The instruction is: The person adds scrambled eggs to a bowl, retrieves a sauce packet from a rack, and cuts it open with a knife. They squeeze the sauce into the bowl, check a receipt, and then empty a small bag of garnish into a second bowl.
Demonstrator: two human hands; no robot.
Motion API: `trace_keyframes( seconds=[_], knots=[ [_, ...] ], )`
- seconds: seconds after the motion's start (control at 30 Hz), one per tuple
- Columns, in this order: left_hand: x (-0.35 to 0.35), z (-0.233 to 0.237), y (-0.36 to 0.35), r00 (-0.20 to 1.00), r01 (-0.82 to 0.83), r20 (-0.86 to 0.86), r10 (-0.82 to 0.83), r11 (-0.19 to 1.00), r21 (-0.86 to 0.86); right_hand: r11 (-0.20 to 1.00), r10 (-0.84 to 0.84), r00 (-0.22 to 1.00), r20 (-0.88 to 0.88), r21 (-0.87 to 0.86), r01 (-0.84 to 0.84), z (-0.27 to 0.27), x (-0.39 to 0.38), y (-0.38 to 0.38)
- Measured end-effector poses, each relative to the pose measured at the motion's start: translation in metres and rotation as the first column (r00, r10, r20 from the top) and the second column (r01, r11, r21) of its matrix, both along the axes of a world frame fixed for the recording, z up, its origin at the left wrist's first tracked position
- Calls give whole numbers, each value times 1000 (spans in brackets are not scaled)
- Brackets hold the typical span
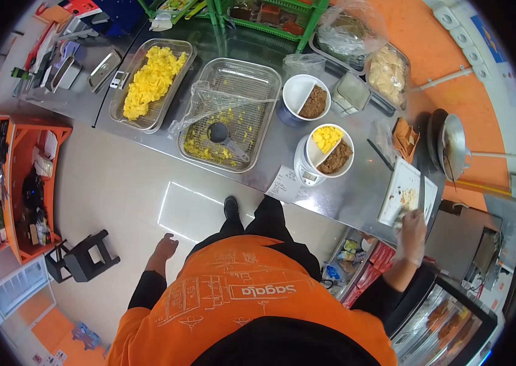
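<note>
My left hand (164, 247) hangs bare at my side over the floor, fingers loosely apart, holding nothing. My right hand (412, 235) wears a clear glove, its fingers closed at the lower edge of a white cutting board (392, 196). Something small and pale shows at the fingertips, too blurred to name. A knife (421, 190) lies along the board with its near end by this hand. Brown bits are scattered on the board. Left of it, a divided white bowl (347, 172) holding yellow pieces and brown minced food sits on a digital scale (308, 177).
A second divided bowl (297, 91) has brown food in one half. Scrambled egg (155, 82) fills one tray; a wire-lined tray (273, 79) holds crumbs, plastic film and a dark scoop (218, 132). A receipt (284, 184) hangs at the counter edge. Pans (453, 146) stand right; a black stool (90, 255) is left.
</note>
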State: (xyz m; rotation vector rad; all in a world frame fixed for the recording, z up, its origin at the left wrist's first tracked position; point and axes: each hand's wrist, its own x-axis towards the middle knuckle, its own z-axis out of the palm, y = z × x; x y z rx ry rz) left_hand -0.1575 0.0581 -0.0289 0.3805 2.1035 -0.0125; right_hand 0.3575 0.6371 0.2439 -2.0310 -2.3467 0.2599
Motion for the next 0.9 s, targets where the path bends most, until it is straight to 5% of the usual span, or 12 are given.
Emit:
trace_keyframes(
  seconds=[0.03, 0.07, 0.1, 0.17, 0.2, 0.3, 0.4, 0.57, 0.67, 0.73, 0.8, 0.9],
  knots=[
    [-9, 5, 13, 1000, 11, -4, -11, 1000, 7, 865, 450, 873, 188, 149, -478, -6, 12, -25],
    [-13, 25, 39, 992, 122, -43, -117, 984, 130, 984, -72, 994, -87, -169, 56, 4, -19, -54],
    [-13, 51, 68, 972, 233, -91, -217, 941, 244, 966, 257, 949, 180, -66, -249, 16, -39, -79],
    [0, 123, 147, 989, 75, 72, -126, 867, 492, 954, 299, 943, 148, -27, -298, -12, -51, -116],
    [9, 154, 179, 964, 17, 212, -161, 832, 554, 984, 77, 997, -17, -161, -79, 31, -116, -138],
    [46, 209, 239, 694, -218, 631, -347, 733, 644, 901, 241, 913, -330, -274, -337, 11, -159, -178],
    [84, 264, 261, 592, -218, 739, -321, 819, 530, 713, -222, 696, -683, -600, -362, 3, -210, -212],
    [99, 253, 254, 503, -284, 782, -367, 785, 551, 518, -696, 277, -663, -730, -446, -5, -232, -236],
    [98, 226, 245, 598, -159, 666, -447, 748, 645, 543, -534, 412, -738, -673, -502, -26, -220, -235],
    [95, 232, 248, 578, -75, 676, -457, 795, 601, 801, 78, 625, -777, -325, -503, -18, -221, -232],
    [95, 234, 249, 559, 11, 686, -465, 831, 555, 766, 99, 576, -811, -308, -565, 2, -225, -226],
    [101, 230, 245, 635, 142, 348, -690, 547, 825, 645, 174, 478, -861, -267, -716, -4, -220, -212]
  ],
)
